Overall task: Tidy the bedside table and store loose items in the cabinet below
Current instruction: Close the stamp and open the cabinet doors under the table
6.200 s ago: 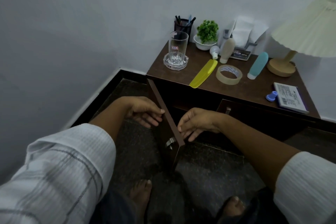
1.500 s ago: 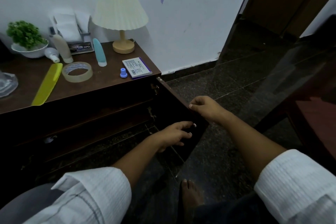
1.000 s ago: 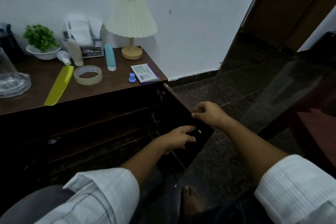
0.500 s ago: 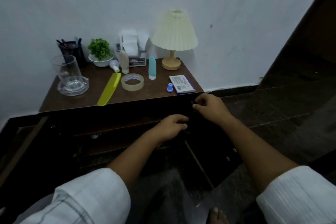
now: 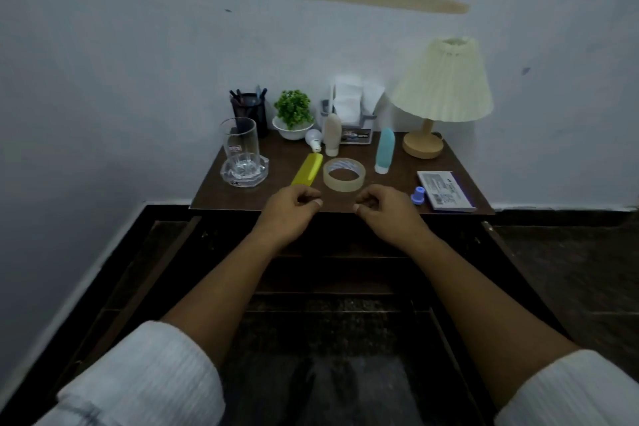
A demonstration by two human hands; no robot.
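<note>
Dark wood bedside table [image 5: 242, 197], matte top. Cabinet below [image 5: 339, 252] is open, both doors swung out. Pleated cream lamp [image 5: 442, 86] far right. My left hand [image 5: 290, 211] and right hand [image 5: 385, 213] hover over the near edge, fingers loosely curled, gripping nothing. Loose items on top: flat white box [image 5: 444, 190] near right, clear tape ring [image 5: 344, 175] centre, long yellow plastic bar [image 5: 307, 169] just left of it, small blue cap [image 5: 418, 195]. Half a second ago both hands were lower, at the cabinet front.
</note>
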